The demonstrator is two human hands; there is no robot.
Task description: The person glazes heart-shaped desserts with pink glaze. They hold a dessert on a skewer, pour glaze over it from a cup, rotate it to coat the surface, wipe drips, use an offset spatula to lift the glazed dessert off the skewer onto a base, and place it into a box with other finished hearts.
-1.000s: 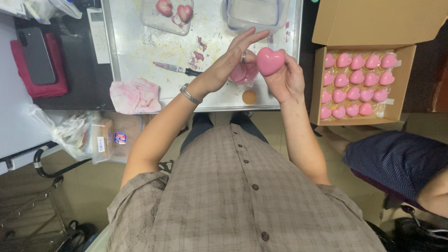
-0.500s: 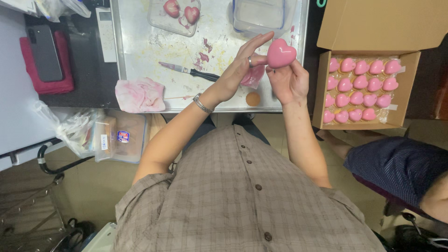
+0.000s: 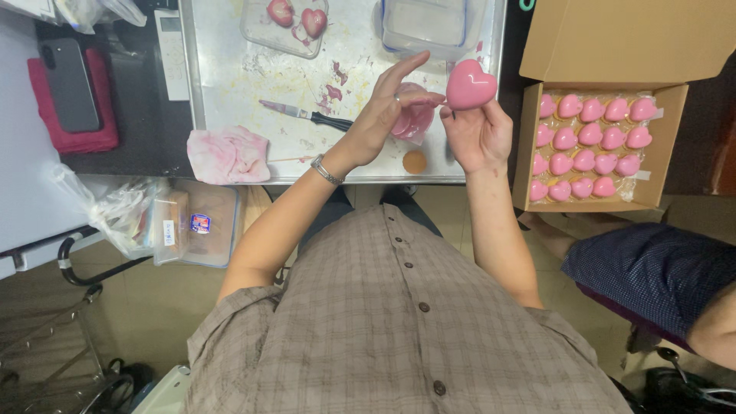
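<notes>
Glossy pink heart-shaped sweet [image 3: 470, 84] sat raised on the right hand's [image 3: 477, 134] fingertips, pinched from below so its shiny top stayed untouched. The left hand [image 3: 387, 111] hovered beside it, fingers spread wide, above the smeared metal tray [image 3: 230, 92]. Matching hearts filled the cardboard box [image 3: 590, 146] nearby.

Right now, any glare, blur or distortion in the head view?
Head view: sharp overall, no motion blur on the right hand or left hand. A soft highlight sits on the glossy pink heart; the metal tray is bright but readable. Wide-angle bending at the edges.
</notes>
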